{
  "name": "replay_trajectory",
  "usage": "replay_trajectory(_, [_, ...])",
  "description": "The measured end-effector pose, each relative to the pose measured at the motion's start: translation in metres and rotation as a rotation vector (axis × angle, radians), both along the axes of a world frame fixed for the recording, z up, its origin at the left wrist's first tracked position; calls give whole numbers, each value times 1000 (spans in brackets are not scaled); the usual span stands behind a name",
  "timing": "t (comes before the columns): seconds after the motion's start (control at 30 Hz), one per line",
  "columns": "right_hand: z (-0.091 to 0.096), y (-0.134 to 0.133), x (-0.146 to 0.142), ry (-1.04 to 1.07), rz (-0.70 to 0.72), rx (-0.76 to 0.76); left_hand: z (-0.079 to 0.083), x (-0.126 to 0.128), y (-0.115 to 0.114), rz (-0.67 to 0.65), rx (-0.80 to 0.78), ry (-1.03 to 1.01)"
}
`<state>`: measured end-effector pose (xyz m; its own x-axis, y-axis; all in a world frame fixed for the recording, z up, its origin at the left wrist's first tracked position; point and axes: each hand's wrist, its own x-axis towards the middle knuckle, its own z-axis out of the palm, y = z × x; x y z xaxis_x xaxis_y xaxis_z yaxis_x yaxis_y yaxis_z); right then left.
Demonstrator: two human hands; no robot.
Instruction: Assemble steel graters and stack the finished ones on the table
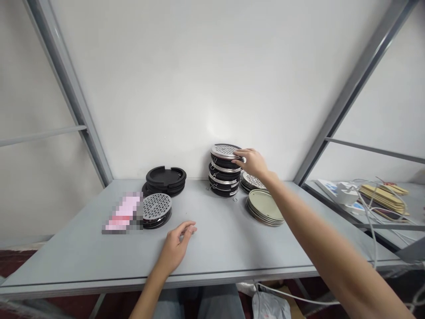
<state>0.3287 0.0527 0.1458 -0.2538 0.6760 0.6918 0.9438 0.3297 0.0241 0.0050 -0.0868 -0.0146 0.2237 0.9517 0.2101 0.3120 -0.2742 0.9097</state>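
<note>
Where the grey surface [219, 254] meets the white wall [166, 88], a tower of black and silvery discs [225, 175] stands near the back edge, slightly right of the middle, its long axis upright. Lower piles sit to either side: black rings [165, 176] toward the back left corner, grey perforated discs [157, 206] in front of them, pale green plates [264, 204] to the tower's right and nearer the front edge, with light perforated discs [253, 180] just behind those.

Of the 2 hands, the right hand [254, 162] is clearly the nearer: the tower lies directly to its left, within touch. Its fingers reach over the right rim of the perforated top disc [224, 150], thumb lower down; whether they grip or only rest there, I can't tell. The left hand [175, 243] hovers near the front edge, loosely curled and half open, with nothing visible in it; from there the tower lies well apart, toward the back edge and rightward. 1 small wire ring [235, 200] lies by the tower's base.
</note>
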Motion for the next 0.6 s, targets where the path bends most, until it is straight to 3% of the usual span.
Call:
replay_trajectory(0.2, [-16,-3,-3,31,-6,126,1,0,-1,3,-3,21])
replay_trajectory(0.43, [-14,-2,-3,91,24,68,2,0,1,-4,5,-11])
replay_trajectory(0.6, [-24,-38,-18,137,47,118,1,0,1,-11,-10,-23])
